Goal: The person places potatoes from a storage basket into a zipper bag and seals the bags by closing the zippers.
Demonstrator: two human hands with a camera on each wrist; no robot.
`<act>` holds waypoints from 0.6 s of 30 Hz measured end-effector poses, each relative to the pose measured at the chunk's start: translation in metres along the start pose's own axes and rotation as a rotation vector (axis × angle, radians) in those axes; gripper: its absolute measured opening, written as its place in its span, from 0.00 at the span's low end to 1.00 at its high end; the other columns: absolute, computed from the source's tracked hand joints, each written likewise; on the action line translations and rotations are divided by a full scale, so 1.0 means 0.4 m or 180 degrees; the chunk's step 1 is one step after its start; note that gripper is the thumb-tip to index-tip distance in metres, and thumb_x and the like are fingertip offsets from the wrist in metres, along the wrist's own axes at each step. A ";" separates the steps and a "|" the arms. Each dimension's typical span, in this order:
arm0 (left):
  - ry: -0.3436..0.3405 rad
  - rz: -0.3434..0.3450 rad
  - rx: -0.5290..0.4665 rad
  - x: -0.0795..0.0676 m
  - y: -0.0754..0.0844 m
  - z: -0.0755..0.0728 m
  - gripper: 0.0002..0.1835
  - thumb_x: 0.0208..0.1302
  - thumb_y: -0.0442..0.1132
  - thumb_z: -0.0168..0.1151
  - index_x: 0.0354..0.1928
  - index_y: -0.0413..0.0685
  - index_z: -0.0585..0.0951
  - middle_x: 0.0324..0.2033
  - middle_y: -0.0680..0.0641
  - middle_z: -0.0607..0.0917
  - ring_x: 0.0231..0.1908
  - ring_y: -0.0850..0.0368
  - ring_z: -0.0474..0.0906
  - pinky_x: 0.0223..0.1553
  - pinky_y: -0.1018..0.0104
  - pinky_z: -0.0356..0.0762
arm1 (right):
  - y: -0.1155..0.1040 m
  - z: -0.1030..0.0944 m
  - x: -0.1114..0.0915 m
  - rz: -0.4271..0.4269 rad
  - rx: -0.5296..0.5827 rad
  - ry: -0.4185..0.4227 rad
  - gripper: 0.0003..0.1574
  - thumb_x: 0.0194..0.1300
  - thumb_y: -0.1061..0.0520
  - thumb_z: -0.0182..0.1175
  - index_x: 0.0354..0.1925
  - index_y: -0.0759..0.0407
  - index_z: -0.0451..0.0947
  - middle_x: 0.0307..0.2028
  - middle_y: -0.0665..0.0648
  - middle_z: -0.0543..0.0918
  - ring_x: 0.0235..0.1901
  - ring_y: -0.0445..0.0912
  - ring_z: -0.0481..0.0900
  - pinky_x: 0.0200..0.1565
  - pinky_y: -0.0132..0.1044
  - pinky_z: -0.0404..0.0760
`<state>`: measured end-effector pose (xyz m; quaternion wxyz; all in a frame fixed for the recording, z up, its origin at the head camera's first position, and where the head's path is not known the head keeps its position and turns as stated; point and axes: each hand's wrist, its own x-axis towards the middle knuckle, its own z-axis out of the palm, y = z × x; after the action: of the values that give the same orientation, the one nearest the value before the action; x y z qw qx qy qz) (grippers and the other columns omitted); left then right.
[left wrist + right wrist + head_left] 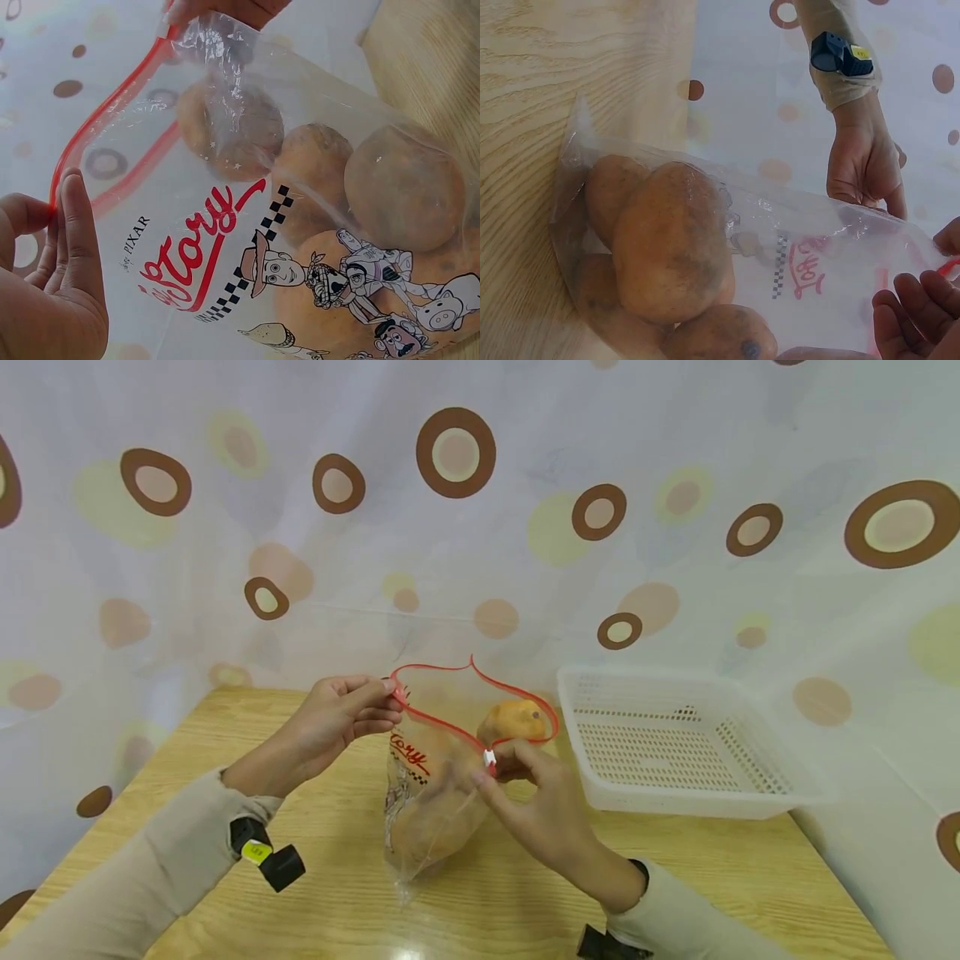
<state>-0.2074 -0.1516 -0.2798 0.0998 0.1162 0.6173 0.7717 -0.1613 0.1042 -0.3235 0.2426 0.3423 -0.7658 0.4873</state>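
Note:
A clear zip bag (pixel 408 756) with red lettering and cartoon figures stands on the table, its red-edged mouth spread apart. Several brownish-orange potatoes (pixel 675 247) fill the bottom of it, and one more potato (pixel 513 720) shows higher up by the mouth. My left hand (pixel 330 722) pinches the red zip edge (pixel 82 142) at the left end, thumb against fingers. On the near right side, my right hand (pixel 551 814) pinches the edge beside the white slider (pixel 490 758). Part of the right hand's grip falls outside the right wrist view.
A white perforated plastic basket (pixel 697 802) stands at the right of the wooden table (pixel 315 877), close to the bag. Behind the table hangs a pale curtain (pixel 390 552) with brown and yellow circles.

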 end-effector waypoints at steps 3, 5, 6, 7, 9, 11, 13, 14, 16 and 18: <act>0.0001 -0.0007 -0.0039 -0.004 0.000 -0.002 0.10 0.71 0.36 0.54 0.35 0.44 0.83 0.28 0.50 0.85 0.30 0.63 0.83 0.37 0.74 0.85 | 0.003 -0.007 0.007 0.0081 0.0095 -0.0007 0.04 0.60 0.67 0.65 0.33 0.62 0.79 0.29 0.53 0.83 0.30 0.41 0.82 0.35 0.35 0.87; -0.0006 -0.0021 -0.0042 -0.009 0.000 -0.004 0.10 0.71 0.36 0.54 0.34 0.44 0.82 0.27 0.50 0.85 0.30 0.62 0.83 0.37 0.74 0.85 | 0.006 -0.014 0.013 0.0139 0.0130 -0.0012 0.03 0.60 0.68 0.64 0.33 0.63 0.79 0.29 0.54 0.83 0.30 0.41 0.82 0.35 0.34 0.87; -0.0007 -0.0030 -0.0029 -0.011 -0.001 -0.004 0.10 0.71 0.36 0.54 0.34 0.44 0.82 0.27 0.50 0.85 0.30 0.62 0.83 0.37 0.74 0.85 | 0.007 -0.017 0.016 0.0159 0.0123 -0.0010 0.03 0.60 0.68 0.64 0.33 0.63 0.80 0.29 0.54 0.83 0.30 0.41 0.82 0.35 0.34 0.87; -0.0014 -0.0037 0.0002 -0.014 0.000 -0.003 0.09 0.71 0.37 0.54 0.34 0.44 0.82 0.27 0.49 0.85 0.30 0.62 0.83 0.37 0.73 0.85 | 0.007 -0.022 0.021 0.0190 0.0118 -0.0015 0.03 0.60 0.68 0.64 0.33 0.63 0.80 0.30 0.54 0.83 0.30 0.41 0.81 0.35 0.34 0.87; -0.0025 -0.0053 0.0116 -0.020 0.002 -0.001 0.09 0.71 0.38 0.55 0.35 0.43 0.81 0.27 0.50 0.84 0.30 0.62 0.83 0.38 0.73 0.85 | 0.008 -0.032 0.031 0.0219 0.0124 -0.0038 0.03 0.60 0.68 0.64 0.34 0.64 0.81 0.30 0.55 0.84 0.31 0.41 0.81 0.36 0.33 0.87; 0.0023 -0.0049 0.0279 -0.029 0.005 -0.001 0.11 0.71 0.41 0.56 0.36 0.41 0.80 0.28 0.49 0.84 0.30 0.61 0.83 0.38 0.72 0.85 | 0.014 -0.044 0.040 0.0227 0.0155 -0.0083 0.02 0.60 0.68 0.64 0.34 0.64 0.81 0.31 0.56 0.84 0.31 0.41 0.81 0.37 0.32 0.87; 0.0141 -0.0014 0.0429 -0.037 0.012 -0.004 0.14 0.71 0.45 0.56 0.37 0.39 0.79 0.28 0.50 0.83 0.30 0.61 0.83 0.38 0.72 0.85 | 0.020 -0.058 0.051 0.0275 0.0194 -0.0163 0.02 0.61 0.68 0.64 0.35 0.65 0.81 0.31 0.56 0.84 0.32 0.41 0.81 0.39 0.31 0.86; 0.0222 0.0026 0.0473 -0.039 0.015 -0.008 0.16 0.70 0.47 0.56 0.38 0.39 0.78 0.28 0.51 0.83 0.31 0.61 0.83 0.39 0.71 0.85 | 0.024 -0.065 0.056 0.0293 0.0216 -0.0205 0.02 0.61 0.68 0.63 0.35 0.65 0.82 0.31 0.56 0.83 0.31 0.40 0.80 0.37 0.29 0.85; 0.0413 0.0156 0.0520 -0.036 0.019 -0.020 0.18 0.70 0.49 0.56 0.40 0.37 0.77 0.29 0.51 0.83 0.32 0.62 0.82 0.40 0.71 0.85 | 0.035 -0.077 0.067 0.0360 0.0318 -0.0315 0.03 0.62 0.68 0.63 0.36 0.66 0.81 0.32 0.58 0.83 0.31 0.40 0.81 0.37 0.27 0.84; 0.0543 0.0304 0.0539 -0.025 0.022 -0.034 0.19 0.69 0.48 0.57 0.45 0.35 0.76 0.32 0.52 0.83 0.34 0.62 0.83 0.44 0.71 0.84 | 0.046 -0.086 0.079 0.0435 0.0443 -0.0417 0.04 0.63 0.69 0.61 0.38 0.68 0.81 0.33 0.60 0.83 0.32 0.39 0.81 0.37 0.27 0.84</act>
<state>-0.2023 -0.1691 -0.2747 0.0000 0.0874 0.6803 0.7277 -0.1946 0.1319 -0.2978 0.1340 0.3364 -0.7659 0.5313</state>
